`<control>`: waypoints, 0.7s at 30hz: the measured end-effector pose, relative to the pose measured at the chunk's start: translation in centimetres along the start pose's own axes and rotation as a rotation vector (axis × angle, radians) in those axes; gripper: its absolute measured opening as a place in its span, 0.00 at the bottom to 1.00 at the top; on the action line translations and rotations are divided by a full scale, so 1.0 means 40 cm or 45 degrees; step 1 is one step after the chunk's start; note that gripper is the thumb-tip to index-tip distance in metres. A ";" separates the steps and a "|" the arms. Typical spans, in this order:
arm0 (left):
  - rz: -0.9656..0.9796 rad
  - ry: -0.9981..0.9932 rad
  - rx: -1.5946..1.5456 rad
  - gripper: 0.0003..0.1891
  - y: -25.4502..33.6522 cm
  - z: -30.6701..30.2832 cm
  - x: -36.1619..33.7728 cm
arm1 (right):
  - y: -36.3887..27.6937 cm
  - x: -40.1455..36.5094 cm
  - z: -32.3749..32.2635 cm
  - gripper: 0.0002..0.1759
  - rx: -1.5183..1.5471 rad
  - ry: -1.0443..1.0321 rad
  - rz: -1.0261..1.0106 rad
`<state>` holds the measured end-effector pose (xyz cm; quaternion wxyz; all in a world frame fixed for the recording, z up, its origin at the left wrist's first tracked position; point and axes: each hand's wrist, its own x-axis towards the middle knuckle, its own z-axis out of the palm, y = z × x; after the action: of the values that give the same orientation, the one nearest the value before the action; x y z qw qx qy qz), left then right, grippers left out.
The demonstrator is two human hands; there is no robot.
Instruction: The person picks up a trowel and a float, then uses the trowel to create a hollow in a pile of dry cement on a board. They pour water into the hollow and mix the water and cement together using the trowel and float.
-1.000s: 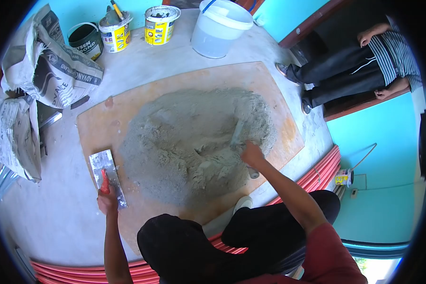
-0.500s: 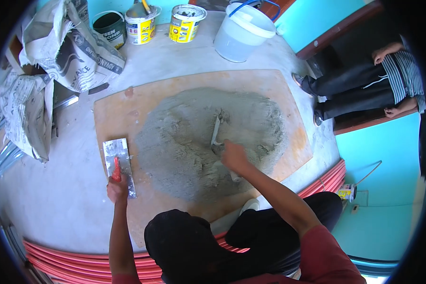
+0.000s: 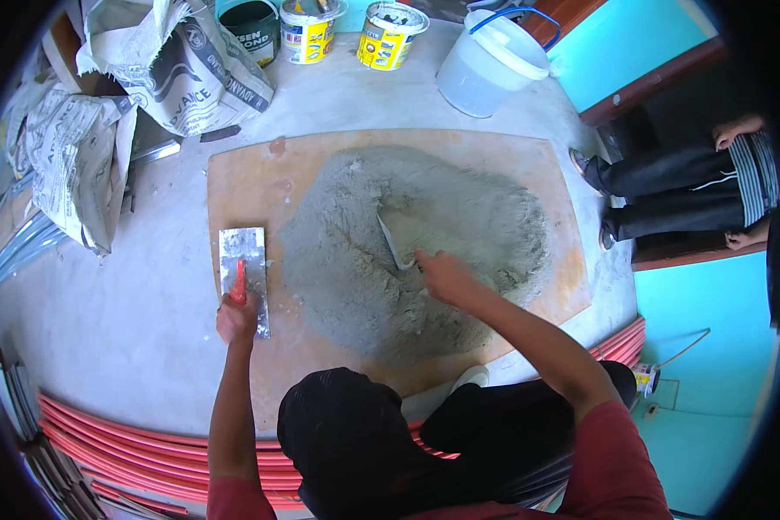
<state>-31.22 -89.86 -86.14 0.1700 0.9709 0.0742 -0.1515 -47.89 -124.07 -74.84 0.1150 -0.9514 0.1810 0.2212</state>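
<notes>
My left hand is closed on the red handle of a rectangular plastering trowel. Its flat, mortar-smeared metal blade is over the left edge of a brown board. My right hand grips a small pointing trowel, whose handle is mostly hidden by the fingers. That blade is set into a heap of grey cement mix spread across the board. Around the blade the mix looks furrowed and lumpy.
Opened cement sacks stand at the far left, near a dark pail, yellow-labelled tubs and a translucent bucket. A person stands at the right. Red pipes lie along the near side.
The view has shifted, so the scene sits farther right and higher. The pointing trowel's blade has turned, its tip now angled leftward in the mix. My left hand still holds the plastering trowel.
</notes>
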 end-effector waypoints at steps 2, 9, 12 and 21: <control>-0.014 -0.005 -0.015 0.26 0.005 -0.004 -0.004 | 0.039 0.002 0.004 0.24 -0.094 0.022 -0.149; 0.007 0.008 -0.003 0.26 0.009 -0.008 -0.009 | 0.058 -0.001 -0.034 0.23 -0.354 -0.085 -0.373; 0.004 0.013 0.000 0.26 0.012 -0.010 -0.011 | 0.060 -0.005 -0.041 0.22 -0.391 -0.101 -0.420; -0.039 -0.050 0.049 0.31 0.019 -0.013 -0.005 | 0.061 -0.087 -0.023 0.25 -0.448 -0.150 -0.557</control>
<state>-31.13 -90.40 -85.38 0.1504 0.9696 0.0826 -0.1744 -51.44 -125.55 -72.76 0.0036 -0.9587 -0.0766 0.2740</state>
